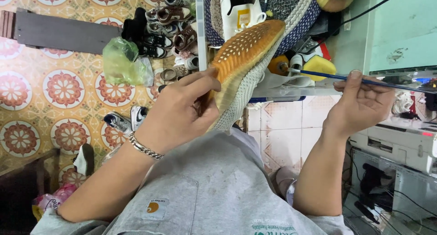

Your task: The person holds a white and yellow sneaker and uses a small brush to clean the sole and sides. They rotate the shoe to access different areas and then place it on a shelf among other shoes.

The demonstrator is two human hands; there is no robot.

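Two hands busy, I see: left hand (180, 114) wraps shoe (241, 66), sole up, near chest; right hand (359, 105) pinches thin blue brush (364, 81), tip toward heel. Can't tell if sole coated yet; prob early. Shoe pile (166, 30) on floor beyond.

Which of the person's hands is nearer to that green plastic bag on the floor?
The left. The left hand holds the orange-soled shoe just beside the green plastic bag; the right hand, gripping a thin blue brush handle, is far across.
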